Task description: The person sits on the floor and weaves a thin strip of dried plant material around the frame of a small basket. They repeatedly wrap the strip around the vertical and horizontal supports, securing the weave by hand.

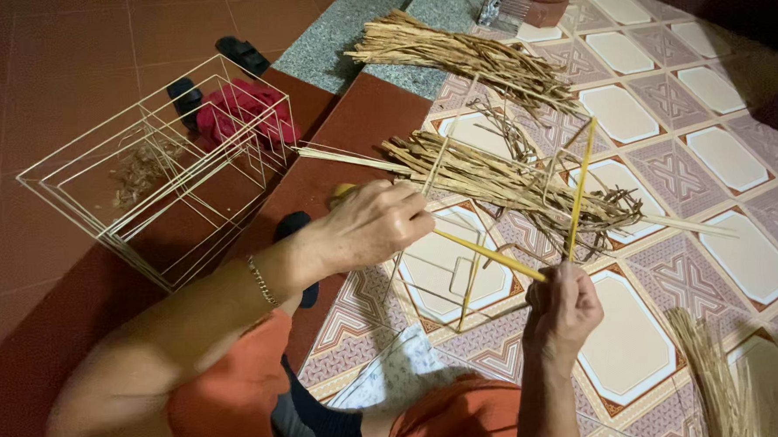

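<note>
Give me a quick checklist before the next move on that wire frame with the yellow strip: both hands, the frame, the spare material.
1. Left hand gripping the yellow strip near its end: ok.
2. Right hand closed where the strip meets the small wire frame: ok.
3. Small wire frame resting on the patterned mat: cannot tell, the hands may be lifting it.
4. Strip wrapped tight on the wire: cannot tell, the right hand hides the joint.
5. Loose dried fibre bundle lying just beyond the frame: ok.
6. Stacked wire frames standing apart on the red floor, off to the left hand's side: ok.
</note>
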